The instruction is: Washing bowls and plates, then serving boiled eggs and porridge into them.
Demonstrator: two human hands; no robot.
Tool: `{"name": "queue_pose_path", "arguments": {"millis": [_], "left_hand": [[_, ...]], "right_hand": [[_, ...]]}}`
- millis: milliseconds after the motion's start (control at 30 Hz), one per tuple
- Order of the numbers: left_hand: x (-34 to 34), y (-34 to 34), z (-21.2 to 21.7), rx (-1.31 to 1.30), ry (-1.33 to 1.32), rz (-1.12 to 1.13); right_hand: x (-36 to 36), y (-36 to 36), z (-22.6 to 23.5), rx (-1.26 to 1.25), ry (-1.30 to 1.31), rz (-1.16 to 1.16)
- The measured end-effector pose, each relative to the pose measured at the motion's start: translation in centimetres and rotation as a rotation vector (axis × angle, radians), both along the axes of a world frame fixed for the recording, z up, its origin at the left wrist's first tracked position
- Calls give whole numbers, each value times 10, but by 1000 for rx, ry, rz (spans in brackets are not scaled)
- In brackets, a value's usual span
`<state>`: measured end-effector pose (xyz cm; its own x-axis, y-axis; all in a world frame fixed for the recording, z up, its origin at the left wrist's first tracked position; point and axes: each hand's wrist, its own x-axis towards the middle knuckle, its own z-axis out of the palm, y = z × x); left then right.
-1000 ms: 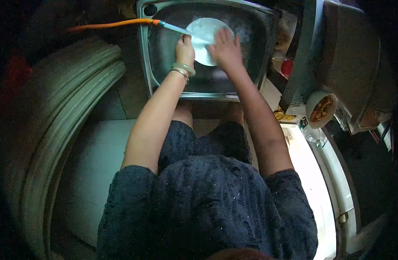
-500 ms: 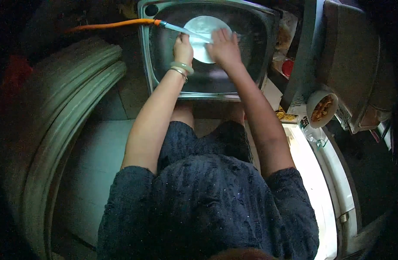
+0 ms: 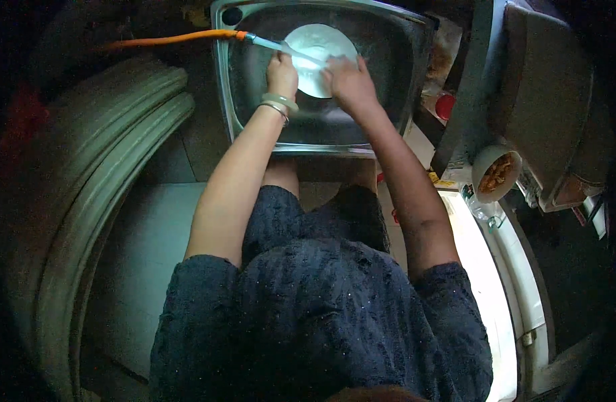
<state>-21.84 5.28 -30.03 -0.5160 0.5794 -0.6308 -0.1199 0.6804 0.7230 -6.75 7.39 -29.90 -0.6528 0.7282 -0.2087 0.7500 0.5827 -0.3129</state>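
In the metal sink [image 3: 328,149] there is one round white dish [image 3: 310,82], which lies inside the basin, a little to the far side of its middle; whether it touches the sink's bottom, I cannot tell. Both hands are over the sink, apart from each other. The left hand [image 3: 282,74], above two bangles [image 3: 279,104] on its wrist, is clamped on the left edge of the dish. The right hand [image 3: 350,80] is on the right part of the dish with its fingers bent and blurred; I cannot tell if it grips something. From the left of the sink, an orange hose [image 3: 187,38] comes across the rim, and from its end a pale, straight band reaches over the dish. In the sink's far left corner is a round dark hole [image 3: 233,15]. To the right of the sink and nearer to the person, a white bowl [image 3: 483,169] contains brownish-orange pieces of food [image 3: 500,174]. Just below this bowl is a clear container [image 3: 483,210]; its content is too small to tell. Just right of the sink is a red round object [image 3: 445,106].
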Motion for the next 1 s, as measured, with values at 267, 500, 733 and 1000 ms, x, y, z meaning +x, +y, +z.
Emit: {"name": "queue_pose_path", "arguments": {"millis": [267, 500, 733, 1000], "left_hand": [[8, 10, 5, -143, -232, 26], [-7, 10, -15, -94, 177, -215], [18, -6, -10, 203, -294, 48], [-26, 15, -6, 5, -548, -9]], "right_hand": [[-42, 11, -3, -153, 667, -29], [19, -18, 25, -338, 155, -18], [-51, 27, 7, -620, 205, -296], [-47, -28, 58, -707, 465, -421]]}}
